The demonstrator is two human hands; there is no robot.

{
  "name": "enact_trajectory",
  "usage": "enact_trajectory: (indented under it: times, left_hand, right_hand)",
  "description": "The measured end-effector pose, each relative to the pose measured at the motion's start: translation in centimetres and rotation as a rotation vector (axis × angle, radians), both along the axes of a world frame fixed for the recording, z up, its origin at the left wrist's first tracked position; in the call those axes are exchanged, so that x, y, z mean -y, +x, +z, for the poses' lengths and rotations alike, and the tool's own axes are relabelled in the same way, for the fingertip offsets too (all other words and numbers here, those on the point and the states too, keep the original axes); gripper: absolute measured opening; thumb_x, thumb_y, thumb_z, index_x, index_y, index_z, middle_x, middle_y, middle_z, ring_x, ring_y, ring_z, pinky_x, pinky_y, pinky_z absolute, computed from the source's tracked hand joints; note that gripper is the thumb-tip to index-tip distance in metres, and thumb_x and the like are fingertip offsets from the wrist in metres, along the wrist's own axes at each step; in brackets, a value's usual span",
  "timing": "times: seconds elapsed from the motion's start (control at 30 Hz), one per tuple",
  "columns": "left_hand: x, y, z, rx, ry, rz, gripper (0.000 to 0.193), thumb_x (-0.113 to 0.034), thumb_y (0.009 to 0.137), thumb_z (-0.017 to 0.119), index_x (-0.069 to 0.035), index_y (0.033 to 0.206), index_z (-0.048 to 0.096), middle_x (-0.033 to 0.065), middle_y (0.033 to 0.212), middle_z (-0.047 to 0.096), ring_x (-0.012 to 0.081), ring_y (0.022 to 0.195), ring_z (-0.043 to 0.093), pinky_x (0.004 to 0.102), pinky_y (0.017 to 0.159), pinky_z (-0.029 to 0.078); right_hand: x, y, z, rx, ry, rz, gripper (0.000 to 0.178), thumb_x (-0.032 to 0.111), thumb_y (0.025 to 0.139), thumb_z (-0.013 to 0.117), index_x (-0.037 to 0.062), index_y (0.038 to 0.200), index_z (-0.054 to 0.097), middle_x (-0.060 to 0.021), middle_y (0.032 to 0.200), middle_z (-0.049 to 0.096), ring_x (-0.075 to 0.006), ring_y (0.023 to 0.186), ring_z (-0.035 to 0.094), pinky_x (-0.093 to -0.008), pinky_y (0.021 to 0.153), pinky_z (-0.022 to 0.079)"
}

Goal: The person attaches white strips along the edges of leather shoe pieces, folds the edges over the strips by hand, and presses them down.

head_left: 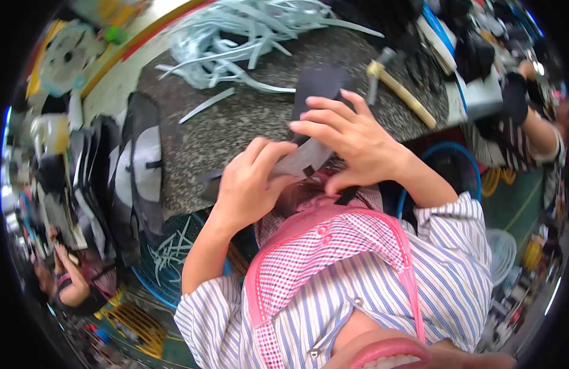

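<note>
At the near edge of the speckled work surface (192,138), my left hand (247,178) is closed on a dark panel with a light grey backing (301,161). The grip is between the thumb and bent fingers. A small dark notch or patch shows on the grey part. My right hand (358,138) is over the panel's other side, fingers spread and thumb apart below. Its fingertips lie by a black flat piece (321,80) that stretches away from me. Whether this piece joins the grey-backed panel is hidden by my fingers.
Pale strips (229,43) lie tangled at the back. A wooden-handled hammer (404,95) rests at right. Dark panels with grey patches (140,163) stack at left. Blue-rimmed baskets stand below, one holding strip scraps (172,252). Other people sit at both sides.
</note>
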State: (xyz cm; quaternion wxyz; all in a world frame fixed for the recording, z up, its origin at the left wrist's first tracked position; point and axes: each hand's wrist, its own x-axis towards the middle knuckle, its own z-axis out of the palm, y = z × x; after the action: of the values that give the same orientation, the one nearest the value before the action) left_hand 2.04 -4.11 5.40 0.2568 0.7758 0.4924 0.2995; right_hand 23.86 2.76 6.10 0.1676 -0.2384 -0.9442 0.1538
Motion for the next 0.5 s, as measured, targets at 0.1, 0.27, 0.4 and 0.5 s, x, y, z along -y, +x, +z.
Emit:
enact_trajectory:
  times: [0.1, 0.27, 0.4, 0.5]
  left_hand:
    - [0.5, 0.3, 0.7, -0.191, 0.016, 0.045, 0.045, -0.011, 0.066, 0.073, -0.010, 0.109, 0.058, 0.0093, 0.087, 0.061, 0.0279, 0.074, 0.060, 0.0369, 0.063, 0.046]
    - [0.5, -5.9, 0.0, -0.130, -0.565, 0.136, 0.028, -0.029, 0.073, 0.072, -0.003, 0.080, 0.062, 0.0144, 0.065, 0.059, 0.0309, 0.064, 0.060, 0.0399, 0.057, 0.045]
    - [-0.2, -7.1, -3.3, -0.722, -0.349, 0.312, 0.038, -0.036, 0.068, 0.074, -0.003, 0.079, 0.061, 0.0142, 0.067, 0.059, 0.0314, 0.067, 0.060, 0.0408, 0.059, 0.044]
    - [0.1, -7.1, -2.7, -0.607, -0.153, 0.330, 0.036, -0.034, 0.066, 0.076, -0.005, 0.081, 0.063, 0.0105, 0.076, 0.063, 0.0298, 0.072, 0.060, 0.0393, 0.063, 0.046]
  right_hand:
    - [-0.6, 0.3, -2.8, -0.288, 0.051, -0.009, 0.049, 0.044, 0.058, 0.078, 0.0108, 0.088, 0.058, 0.0008, 0.074, 0.061, -0.0219, 0.068, 0.060, -0.0393, 0.082, 0.039]
    - [-2.0, 1.2, -4.2, -0.020, -0.403, -0.068, 0.043, 0.042, 0.062, 0.076, 0.0102, 0.080, 0.054, -0.0054, 0.072, 0.060, -0.0239, 0.066, 0.060, -0.0337, 0.062, 0.043]
    - [-2.1, -2.0, -8.8, -0.076, -0.172, -0.064, 0.044, 0.046, 0.064, 0.073, 0.0098, 0.084, 0.056, -0.0087, 0.084, 0.058, -0.0275, 0.080, 0.057, -0.0388, 0.065, 0.045]
    - [-3.1, -1.7, -10.1, -0.256, 0.002, -0.037, 0.050, 0.051, 0.064, 0.071, 0.0094, 0.090, 0.059, -0.0058, 0.090, 0.057, -0.0265, 0.086, 0.051, -0.0359, 0.074, 0.042]
